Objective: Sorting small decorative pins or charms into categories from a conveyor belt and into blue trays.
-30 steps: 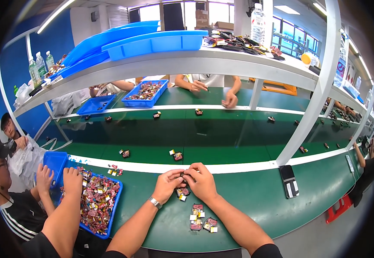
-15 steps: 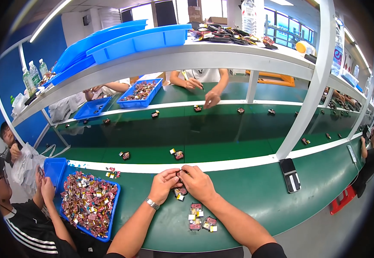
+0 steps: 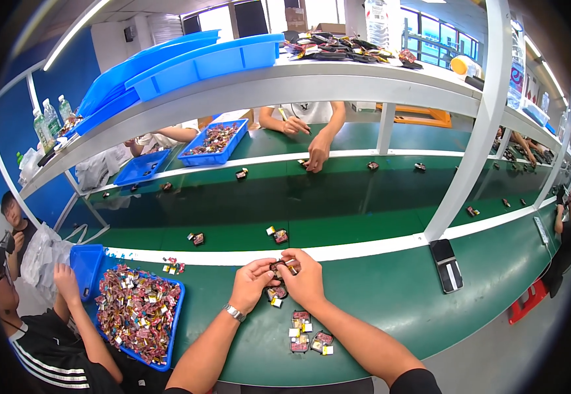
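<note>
My left hand (image 3: 251, 284), with a metal watch on its wrist, and my right hand (image 3: 304, 282) meet at the near edge of the white rail. Between their fingertips they grip a small black-cased circuit board (image 3: 281, 268), partly hidden by the fingers. Just below, another such unit (image 3: 276, 295) with a white tab lies on the green table (image 3: 377, 315). Nearer to me, beside my right forearm, several more units (image 3: 300, 345) with reddish boards and white and yellow parts lie grouped together.
A blue tray (image 3: 179, 315) heaped with small boards stands at left, beside a seated co-worker (image 3: 49, 348). A black device (image 3: 445, 266) lies at right. Beyond the white rail (image 3: 351, 251), units sit on the green conveyor (image 3: 338, 230). White posts (image 3: 476, 125) carry an overhead shelf with blue trays.
My fingers have shifted on the held unit, exposing more of it. Units on the near conveyor have moved slightly right. The co-worker opposite now has a hand on a conveyor unit.
</note>
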A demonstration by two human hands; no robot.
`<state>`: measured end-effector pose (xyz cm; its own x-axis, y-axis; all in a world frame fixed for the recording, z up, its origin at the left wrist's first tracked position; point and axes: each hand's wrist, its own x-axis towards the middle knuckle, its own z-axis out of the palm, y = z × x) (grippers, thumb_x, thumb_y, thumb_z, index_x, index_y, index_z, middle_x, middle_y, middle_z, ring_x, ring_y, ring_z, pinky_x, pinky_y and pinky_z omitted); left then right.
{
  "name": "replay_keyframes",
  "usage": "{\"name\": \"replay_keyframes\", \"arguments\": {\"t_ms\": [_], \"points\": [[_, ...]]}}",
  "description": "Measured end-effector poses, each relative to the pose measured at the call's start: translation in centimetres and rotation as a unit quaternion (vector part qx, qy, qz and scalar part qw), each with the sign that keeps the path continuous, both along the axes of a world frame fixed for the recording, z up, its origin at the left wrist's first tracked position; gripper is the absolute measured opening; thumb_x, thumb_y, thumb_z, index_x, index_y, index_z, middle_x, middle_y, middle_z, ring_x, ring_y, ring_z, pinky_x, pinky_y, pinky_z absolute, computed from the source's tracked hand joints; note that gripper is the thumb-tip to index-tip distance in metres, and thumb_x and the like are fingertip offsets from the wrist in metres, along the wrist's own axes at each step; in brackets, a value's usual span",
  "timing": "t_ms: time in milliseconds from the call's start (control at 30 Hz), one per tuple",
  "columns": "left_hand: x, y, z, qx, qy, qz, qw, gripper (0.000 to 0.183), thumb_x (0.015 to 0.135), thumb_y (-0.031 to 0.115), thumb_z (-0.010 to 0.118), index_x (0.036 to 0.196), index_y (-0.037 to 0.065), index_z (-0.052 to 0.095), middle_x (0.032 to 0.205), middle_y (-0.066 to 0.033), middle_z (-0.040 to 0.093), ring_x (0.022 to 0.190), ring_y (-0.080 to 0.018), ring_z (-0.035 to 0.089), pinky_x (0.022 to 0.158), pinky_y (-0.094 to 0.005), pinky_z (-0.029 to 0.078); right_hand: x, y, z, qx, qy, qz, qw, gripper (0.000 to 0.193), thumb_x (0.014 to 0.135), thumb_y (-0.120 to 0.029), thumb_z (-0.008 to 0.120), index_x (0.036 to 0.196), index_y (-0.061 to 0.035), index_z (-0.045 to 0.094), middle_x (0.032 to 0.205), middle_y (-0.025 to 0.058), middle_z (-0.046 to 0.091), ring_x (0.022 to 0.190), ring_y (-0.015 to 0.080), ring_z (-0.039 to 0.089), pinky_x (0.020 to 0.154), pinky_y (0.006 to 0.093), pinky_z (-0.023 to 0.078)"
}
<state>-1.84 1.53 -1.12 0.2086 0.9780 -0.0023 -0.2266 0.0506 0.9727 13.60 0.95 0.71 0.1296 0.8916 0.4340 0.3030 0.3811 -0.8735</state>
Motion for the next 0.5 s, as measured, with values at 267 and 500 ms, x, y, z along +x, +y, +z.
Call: {"name": "replay_keyframes", "arguments": {"t_ms": [267,500], "points": [[1.4,-0.3,0.2,0.036,0.045,0.051,0.997,0.026,0.092,-0.003,0.054,0.117,-0.007,0.058,0.104,-0.0122,0.067,0.082,-0.0133,0.066,0.072,-0.0255,0.058,-0.1,-0.2,0.2,-0.042,0.031,0.017,0.998,0.016,0.076,-0.001,0.070,0.092,0.0010,0.069,0.086,0.0088,0.066,0.071,0.0137,0.064,0.067,0.0262,0.053],[1.3,-0.2,-0.2,0.042,0.104,0.087,0.990,0.023,0.091,-0.002,0.052,0.112,-0.006,0.061,0.095,-0.0091,0.069,0.076,-0.0115,0.067,0.065,-0.0236,0.056,-0.9,-0.6,0.3,-0.030,0.036,0.034,0.998,0.013,0.076,-0.001,0.069,0.088,0.0015,0.066,0.085,0.0095,0.065,0.070,0.0137,0.064,0.065,0.0246,0.053]]}}
